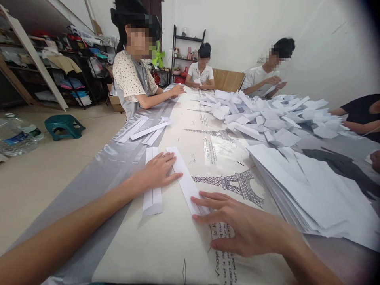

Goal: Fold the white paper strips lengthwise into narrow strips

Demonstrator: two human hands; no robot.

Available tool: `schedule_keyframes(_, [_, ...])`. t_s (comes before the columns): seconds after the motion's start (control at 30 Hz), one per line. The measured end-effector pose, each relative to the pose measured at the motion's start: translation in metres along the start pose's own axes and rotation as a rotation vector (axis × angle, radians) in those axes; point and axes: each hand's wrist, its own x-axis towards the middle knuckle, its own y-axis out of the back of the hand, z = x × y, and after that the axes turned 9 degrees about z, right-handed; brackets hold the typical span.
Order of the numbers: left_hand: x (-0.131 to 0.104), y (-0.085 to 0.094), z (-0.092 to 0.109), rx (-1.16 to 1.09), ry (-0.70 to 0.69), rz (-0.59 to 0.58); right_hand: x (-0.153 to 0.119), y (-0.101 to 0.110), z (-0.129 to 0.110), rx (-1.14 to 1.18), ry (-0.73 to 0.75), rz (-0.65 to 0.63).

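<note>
A long folded strip of white paper (184, 180) lies slantwise on the printed tablecloth (166, 245). My left hand (157, 170) has its fingers spread, with fingertips on the strip's far end; its palm is over a second folded strip (152, 202) with a dark line along it. My right hand (234, 221) rests its spread fingertips on the near end of the slanted strip, thumb apart. Neither hand is closed around anything.
Several folded strips (150, 132) lie farther up the left side. A stack of white sheets (308, 194) is at the right, below a large heap of folded papers (267, 114). Other people sit around the table. A green stool (64, 126) stands on the floor.
</note>
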Motion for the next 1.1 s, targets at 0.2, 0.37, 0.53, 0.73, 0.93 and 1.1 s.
schedule_keyframes(0.2, [0.001, 0.002, 0.000, -0.006, -0.003, -0.013, -0.006, 0.003, 0.002, 0.028, -0.002, -0.053])
schedule_keyframes(0.37, [0.001, 0.004, 0.000, -0.020, -0.023, 0.028, -0.008, 0.004, 0.003, 0.085, 0.027, 0.000])
schedule_keyframes(0.53, [0.002, 0.007, 0.001, -0.066, -0.039, 0.073, -0.008, 0.005, 0.009, 0.105, -0.026, -0.034])
schedule_keyframes(0.73, [0.002, 0.007, -0.005, -0.112, -0.055, 0.080, -0.003, 0.006, 0.018, 0.142, -0.029, 0.066])
schedule_keyframes(0.93, [-0.005, 0.011, 0.007, -0.142, -0.158, 0.084, 0.028, -0.018, 0.031, 0.067, -0.104, 0.538])
schedule_keyframes(1.1, [-0.013, 0.015, 0.028, -0.189, -0.238, 0.093, 0.047, -0.044, 0.047, -0.097, 0.045, 0.569])
